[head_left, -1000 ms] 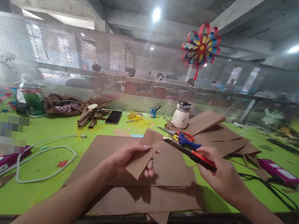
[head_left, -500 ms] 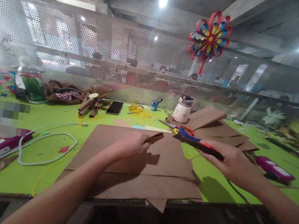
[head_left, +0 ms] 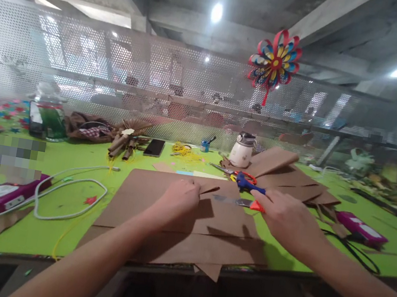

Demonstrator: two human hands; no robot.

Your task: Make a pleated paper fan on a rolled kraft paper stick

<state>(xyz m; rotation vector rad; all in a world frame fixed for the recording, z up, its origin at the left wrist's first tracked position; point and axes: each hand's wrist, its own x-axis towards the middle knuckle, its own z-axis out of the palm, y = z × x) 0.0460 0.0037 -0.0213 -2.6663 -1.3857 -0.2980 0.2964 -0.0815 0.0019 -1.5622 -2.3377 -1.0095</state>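
Both hands over the near middle of the green table (head_left: 36,239), working above large brown sheets (head_left: 134,203) layered at the near edge. Left hand (head_left: 179,199): back turned up, fingers curled in and pinching a folded brown strip (head_left: 210,189); the strip's free end juts right, above the sheets; fingertips mostly hidden, so their exact grip cannot be told. Right hand (head_left: 281,210): fingers closed around the red end of a cutter (head_left: 255,206), its thin grey blade pointing left toward the strip. Contact between blade and strip cannot be made out; the blade is blurred. A blue tool (head_left: 250,183) lies just beyond the right hand's fingers; touching or apart, cannot tell. Scissors (head_left: 248,178) with red and yellow handles just past it. Farther right, a pile of brown paper (head_left: 285,178), next to a pale bottle (head_left: 242,153) with a dark lid. Far middle: small blue jar (head_left: 205,145), yellow string (head_left: 182,150), dark phone (head_left: 154,147); left of the phone, rolled brown paper (head_left: 120,144). Left side: white cable (head_left: 53,219) in a loop beside a purple power strip (head_left: 4,194); red star (head_left: 91,200) near the loop.
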